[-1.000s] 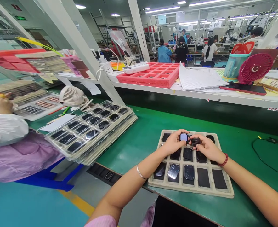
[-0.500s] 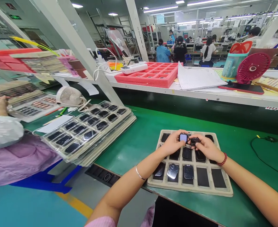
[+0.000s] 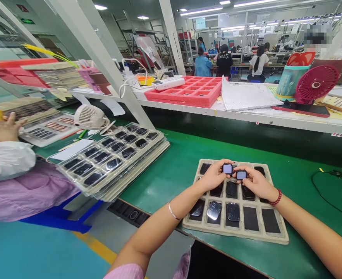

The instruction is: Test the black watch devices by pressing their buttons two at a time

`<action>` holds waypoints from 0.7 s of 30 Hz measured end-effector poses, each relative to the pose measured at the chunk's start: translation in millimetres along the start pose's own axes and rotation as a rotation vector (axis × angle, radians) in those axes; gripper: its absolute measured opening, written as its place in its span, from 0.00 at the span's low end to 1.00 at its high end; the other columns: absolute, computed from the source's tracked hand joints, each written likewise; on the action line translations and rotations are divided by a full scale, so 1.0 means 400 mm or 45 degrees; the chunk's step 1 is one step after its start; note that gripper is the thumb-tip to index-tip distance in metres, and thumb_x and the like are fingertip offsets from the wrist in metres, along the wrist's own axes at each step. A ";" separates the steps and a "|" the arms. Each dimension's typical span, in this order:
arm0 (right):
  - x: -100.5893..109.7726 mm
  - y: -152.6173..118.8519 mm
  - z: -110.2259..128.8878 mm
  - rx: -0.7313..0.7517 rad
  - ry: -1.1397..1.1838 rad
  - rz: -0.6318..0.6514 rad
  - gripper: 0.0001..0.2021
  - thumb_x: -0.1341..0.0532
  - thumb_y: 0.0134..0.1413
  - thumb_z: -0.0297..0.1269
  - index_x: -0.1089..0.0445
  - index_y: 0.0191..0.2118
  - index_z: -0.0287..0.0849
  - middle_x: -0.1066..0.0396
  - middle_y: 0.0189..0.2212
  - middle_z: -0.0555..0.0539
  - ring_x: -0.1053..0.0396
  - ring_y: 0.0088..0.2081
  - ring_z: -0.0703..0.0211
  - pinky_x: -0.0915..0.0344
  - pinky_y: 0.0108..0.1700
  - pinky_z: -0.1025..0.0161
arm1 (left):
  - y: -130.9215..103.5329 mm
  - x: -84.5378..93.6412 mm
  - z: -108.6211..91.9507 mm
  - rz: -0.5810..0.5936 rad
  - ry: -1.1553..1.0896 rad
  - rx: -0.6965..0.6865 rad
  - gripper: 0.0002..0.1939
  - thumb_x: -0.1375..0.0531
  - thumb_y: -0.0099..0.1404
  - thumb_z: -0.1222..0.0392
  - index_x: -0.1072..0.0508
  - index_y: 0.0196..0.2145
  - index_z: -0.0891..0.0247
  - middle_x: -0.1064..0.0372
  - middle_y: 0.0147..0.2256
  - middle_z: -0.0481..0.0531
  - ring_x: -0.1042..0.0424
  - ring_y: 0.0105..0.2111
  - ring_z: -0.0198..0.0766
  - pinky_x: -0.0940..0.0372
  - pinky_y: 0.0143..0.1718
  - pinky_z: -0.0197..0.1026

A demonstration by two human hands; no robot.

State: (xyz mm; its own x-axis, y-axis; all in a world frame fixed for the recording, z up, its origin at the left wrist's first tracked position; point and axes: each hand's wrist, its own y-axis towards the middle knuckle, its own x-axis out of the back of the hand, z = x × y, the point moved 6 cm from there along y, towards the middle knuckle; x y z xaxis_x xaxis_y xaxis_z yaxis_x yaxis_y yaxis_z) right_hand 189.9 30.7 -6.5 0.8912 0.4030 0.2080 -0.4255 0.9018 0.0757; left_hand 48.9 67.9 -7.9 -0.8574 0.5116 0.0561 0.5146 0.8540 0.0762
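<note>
Over the far half of a beige compartment tray (image 3: pixel 234 229), my left hand (image 3: pixel 215 175) grips a smartwatch (image 3: pixel 227 169) whose square screen is lit pale. Close beside it, my right hand (image 3: pixel 256 181) holds a second smartwatch (image 3: pixel 241 175), its screen lit too. Both hands are closed with the watches between thumb and fingers. Several dark watch-like units lie in the tray, among them a shiny one (image 3: pixel 214 209) tilted in its slot and a dark one (image 3: pixel 232 212) beside it. The two front-right slots show only black lining. My hands hide part of the tray's back rows.
Left of me, a stack of filled clear trays (image 3: pixel 109 159) overhangs the green table's (image 3: pixel 176 170) edge. A white fan (image 3: pixel 90 117) stands behind it. A co-worker's hand (image 3: pixel 5 128) is at far left. The shelf (image 3: pixel 194 106) carries red foam trays (image 3: pixel 188 95). A black cable (image 3: pixel 327 197) lies right.
The watch in my right hand has gone from a dark screen to a lit one. My left hand keeps its watch. The co-worker's hand at left has spread over the trays.
</note>
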 end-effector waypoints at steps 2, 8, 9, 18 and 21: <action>0.001 0.000 0.001 -0.009 0.016 -0.008 0.22 0.48 0.48 0.25 0.38 0.51 0.43 0.32 0.45 0.43 0.28 0.38 0.57 0.32 0.42 0.58 | -0.001 -0.001 -0.003 0.011 -0.010 -0.010 0.27 0.48 0.49 0.75 0.34 0.48 0.64 0.33 0.43 0.55 0.29 0.35 0.36 0.34 0.42 0.40; 0.006 0.002 0.001 -0.052 0.092 -0.022 0.22 0.47 0.46 0.26 0.39 0.50 0.42 0.31 0.44 0.43 0.28 0.37 0.58 0.32 0.37 0.61 | -0.007 -0.003 -0.013 -0.003 -0.023 -0.007 0.31 0.47 0.49 0.76 0.37 0.52 0.64 0.32 0.43 0.56 0.29 0.37 0.37 0.34 0.45 0.42; 0.009 0.003 0.000 -0.051 0.098 -0.032 0.22 0.47 0.46 0.26 0.40 0.50 0.42 0.32 0.45 0.43 0.28 0.37 0.58 0.32 0.37 0.61 | -0.007 -0.004 -0.014 -0.002 -0.024 -0.007 0.31 0.47 0.50 0.75 0.37 0.53 0.64 0.32 0.43 0.56 0.28 0.38 0.37 0.34 0.44 0.42; 0.009 0.005 -0.003 -0.036 0.101 -0.045 0.22 0.47 0.46 0.26 0.39 0.51 0.44 0.32 0.46 0.44 0.29 0.37 0.58 0.31 0.38 0.60 | -0.006 -0.004 -0.009 0.023 0.046 0.018 0.30 0.41 0.52 0.70 0.39 0.54 0.64 0.31 0.43 0.57 0.29 0.40 0.41 0.34 0.43 0.43; 0.009 0.005 -0.003 -0.027 0.064 -0.053 0.21 0.46 0.48 0.28 0.39 0.51 0.44 0.32 0.46 0.44 0.29 0.38 0.57 0.31 0.41 0.59 | -0.005 -0.004 -0.005 0.026 0.037 0.018 0.29 0.42 0.52 0.71 0.38 0.53 0.64 0.32 0.43 0.56 0.29 0.40 0.40 0.33 0.42 0.42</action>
State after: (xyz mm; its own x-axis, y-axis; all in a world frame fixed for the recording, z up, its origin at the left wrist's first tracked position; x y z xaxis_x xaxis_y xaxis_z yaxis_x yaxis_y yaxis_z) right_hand 192.6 34.0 -6.7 0.9151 0.3717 0.1561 -0.3848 0.9209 0.0629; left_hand 49.4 65.2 -6.1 -0.8459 0.5262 0.0865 0.5317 0.8448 0.0606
